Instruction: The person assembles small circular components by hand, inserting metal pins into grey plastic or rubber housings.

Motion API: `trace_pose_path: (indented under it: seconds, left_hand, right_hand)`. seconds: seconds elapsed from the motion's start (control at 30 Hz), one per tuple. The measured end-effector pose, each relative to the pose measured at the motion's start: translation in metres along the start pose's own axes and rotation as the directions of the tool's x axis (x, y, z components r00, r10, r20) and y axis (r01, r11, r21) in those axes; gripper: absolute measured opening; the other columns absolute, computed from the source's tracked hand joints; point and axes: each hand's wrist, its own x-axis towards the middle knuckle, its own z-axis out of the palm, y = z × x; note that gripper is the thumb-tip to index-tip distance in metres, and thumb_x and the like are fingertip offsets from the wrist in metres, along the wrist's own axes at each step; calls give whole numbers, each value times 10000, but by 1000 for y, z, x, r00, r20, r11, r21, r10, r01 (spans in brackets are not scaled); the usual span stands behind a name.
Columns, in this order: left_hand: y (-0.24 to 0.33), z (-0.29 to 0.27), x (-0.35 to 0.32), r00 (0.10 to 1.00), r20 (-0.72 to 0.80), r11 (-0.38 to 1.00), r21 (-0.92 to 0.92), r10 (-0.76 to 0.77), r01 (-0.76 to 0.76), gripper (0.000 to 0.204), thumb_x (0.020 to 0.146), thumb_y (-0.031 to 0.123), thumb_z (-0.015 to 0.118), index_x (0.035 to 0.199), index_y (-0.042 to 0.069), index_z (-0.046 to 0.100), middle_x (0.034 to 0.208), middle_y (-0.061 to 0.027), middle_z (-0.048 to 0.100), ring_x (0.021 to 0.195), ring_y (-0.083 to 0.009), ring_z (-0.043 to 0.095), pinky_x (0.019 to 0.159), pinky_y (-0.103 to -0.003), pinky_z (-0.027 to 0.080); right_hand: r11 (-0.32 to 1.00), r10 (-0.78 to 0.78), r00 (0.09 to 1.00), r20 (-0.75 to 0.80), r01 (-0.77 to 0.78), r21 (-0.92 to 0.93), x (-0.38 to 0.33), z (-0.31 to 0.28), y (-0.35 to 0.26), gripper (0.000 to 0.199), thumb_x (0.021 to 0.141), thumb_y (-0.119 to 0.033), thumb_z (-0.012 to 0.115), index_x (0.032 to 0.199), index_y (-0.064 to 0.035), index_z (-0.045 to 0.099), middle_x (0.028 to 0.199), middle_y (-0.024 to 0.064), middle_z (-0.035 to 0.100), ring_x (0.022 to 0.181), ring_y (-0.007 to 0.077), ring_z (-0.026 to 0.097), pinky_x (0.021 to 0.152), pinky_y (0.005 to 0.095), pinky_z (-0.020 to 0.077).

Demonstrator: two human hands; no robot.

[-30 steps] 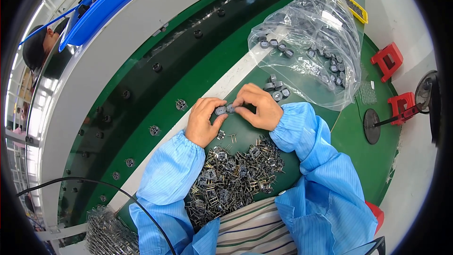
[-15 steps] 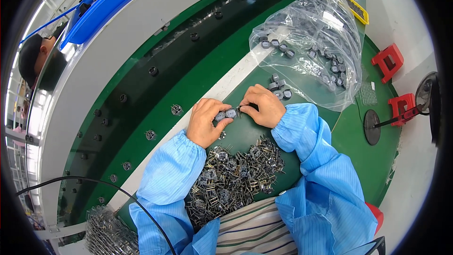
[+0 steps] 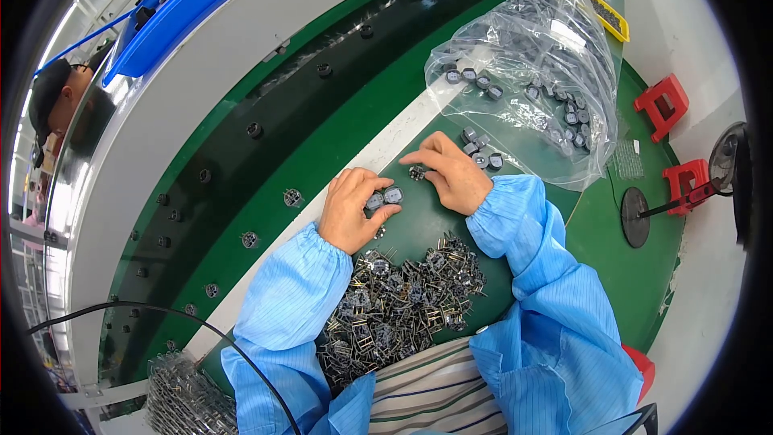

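Note:
My left hand (image 3: 354, 208) is closed around a pair of small dark grey round caps (image 3: 393, 196), held side by side between thumb and fingers. Just to the right, my right hand (image 3: 452, 175) pinches a small round dark part with metal bits (image 3: 416, 172) between its thumb and forefinger. A gap separates that part from the caps. Under the left fingers, a small metal piece (image 3: 380, 233) lies on the green tabletop. Close to my body is a heap of dark parts with long metal pins (image 3: 403, 298). Several loose grey caps (image 3: 481, 147) sit beyond my right hand.
A clear plastic bag of grey caps (image 3: 523, 56) occupies the far right. On the left runs a dark green conveyor (image 3: 290, 137) carrying scattered round parts. A yellow bin (image 3: 608, 16), red stools (image 3: 662, 106) and a black cable (image 3: 201, 318) are around. Another person (image 3: 68, 97) is at far left.
My right hand has drawn away from the caps in my left hand, and now has a small round part at its fingertips. Parts on the conveyor have shifted slightly down and left.

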Motion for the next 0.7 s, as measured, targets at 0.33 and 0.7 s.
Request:
trace_pose_path:
  seconds: [0.33, 0.7]
  left_hand:
    - [-1, 0, -1, 998, 64, 1000, 2, -6, 6, 349, 752, 231, 893, 1022, 87, 727, 979, -49, 643, 993, -268, 603, 897, -397, 439]
    - [-4, 3, -2, 998, 63, 999, 14, 28, -29, 378, 746, 252, 899, 1039, 94, 721, 997, -40, 649, 1012, -259, 603, 885, -396, 422]
  right_hand:
    - [1000, 22, 996, 82, -20, -19, 0, 2, 2, 113, 833, -55, 796, 915, -12, 731, 888, 111, 643, 797, 313, 675, 717, 393, 564]
    - [969, -32, 999, 36, 22, 246, 1, 22, -18, 114, 818, -30, 809, 873, -18, 709, 861, 87, 643, 774, 248, 650, 653, 366, 513]
